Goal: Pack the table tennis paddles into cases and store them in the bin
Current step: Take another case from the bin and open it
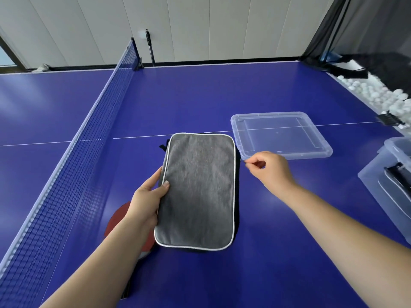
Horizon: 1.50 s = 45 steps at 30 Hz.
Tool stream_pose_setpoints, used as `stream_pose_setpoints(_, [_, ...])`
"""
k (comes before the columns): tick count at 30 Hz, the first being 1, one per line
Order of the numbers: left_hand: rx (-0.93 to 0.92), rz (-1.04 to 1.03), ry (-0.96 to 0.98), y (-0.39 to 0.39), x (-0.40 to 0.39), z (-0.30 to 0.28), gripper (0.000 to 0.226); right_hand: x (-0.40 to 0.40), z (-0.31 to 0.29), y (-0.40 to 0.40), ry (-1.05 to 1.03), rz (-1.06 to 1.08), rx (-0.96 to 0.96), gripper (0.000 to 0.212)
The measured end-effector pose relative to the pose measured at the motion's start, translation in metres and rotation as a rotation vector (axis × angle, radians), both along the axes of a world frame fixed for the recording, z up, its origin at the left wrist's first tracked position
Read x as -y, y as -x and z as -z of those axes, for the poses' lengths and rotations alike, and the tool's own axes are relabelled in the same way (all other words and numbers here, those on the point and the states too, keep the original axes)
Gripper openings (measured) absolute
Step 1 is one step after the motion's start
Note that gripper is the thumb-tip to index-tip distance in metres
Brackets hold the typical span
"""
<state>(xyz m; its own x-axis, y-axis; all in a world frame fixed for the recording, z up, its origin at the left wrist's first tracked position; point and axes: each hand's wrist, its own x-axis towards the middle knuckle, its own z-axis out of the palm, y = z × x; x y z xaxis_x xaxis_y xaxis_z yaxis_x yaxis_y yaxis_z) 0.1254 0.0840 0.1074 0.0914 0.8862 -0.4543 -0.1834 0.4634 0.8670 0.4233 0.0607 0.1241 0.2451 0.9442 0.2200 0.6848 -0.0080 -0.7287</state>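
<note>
Grey case [198, 190] lies flat on the blue desk [278, 218], dead centre between the two hands, long axis running away from the person, slightly tilted. Left hand [145, 198] grips the case's left long edge, thumb on top, fingers curled under or round the rim. Right hand [270, 167] sits just off the case's far right corner, thumb and forefinger pinched together on something tiny, likely the zipper pull, though it's too small to tell for sure. Red paddle [115, 221] lies on the desk just left of the case, mostly hidden under the left forearm, so it is nearer the left hand. Clear lid [320, 150] rests flat beyond the right hand, close to the case's far right corner. Bin [373, 181] stands at the right edge of view, well apart from the case, with another dark-trimmed case inside. Judgement: the case is being opened or closed along its right side; the zipper run follows the long axis, so the right hand does the pulling while the left hand steadies.
</note>
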Motion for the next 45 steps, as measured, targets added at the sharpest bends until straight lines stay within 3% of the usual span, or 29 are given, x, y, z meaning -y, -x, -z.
stream_pose_setpoints(14, [0.072,-0.665,0.102,-0.041,0.001,0.004,0.045,0.042,0.027,0.025,-0.027,0.027,-0.045,0.012])
stream_pose_setpoints(19, [0.030,-0.759,0.063,-0.059,0.004,-0.004,0.046,0.060,0.033,0.050,-0.071,0.034,-0.094,0.014])
stream_pose_setpoints(27, [0.097,-0.706,0.035,-0.089,0.008,-0.010,0.051,0.087,0.038,0.098,-0.015,-0.080,-0.263,0.010])
stream_pose_setpoints(33, [0.114,-0.559,0.024,-0.087,0.014,-0.006,0.048,0.091,0.038,0.079,-0.031,-0.158,-0.282,0.006])
stream_pose_setpoints(37, [0.095,-0.375,0.019,-0.085,0.022,0.000,0.046,0.087,0.033,0.042,-0.213,0.170,-0.169,0.009])
stream_pose_setpoints(39, [0.042,-0.290,0.027,-0.087,0.029,0.003,0.045,0.084,0.031,0.020,-0.124,0.323,-0.218,0.006])
stream_pose_setpoints(41, [-0.015,-0.185,0.027,-0.094,0.040,0.008,0.043,0.082,0.032,-0.001,0.092,0.393,-0.342,0.019])
stream_pose_setpoints(43, [-0.059,-0.089,0.031,-0.103,0.053,0.015,0.038,0.083,0.035,-0.015,0.279,0.389,-0.441,0.031])
stream_pose_setpoints(45, [-0.073,-0.016,0.062,-0.114,0.065,0.026,0.033,0.090,0.043,-0.026,0.348,0.350,-0.452,0.023])
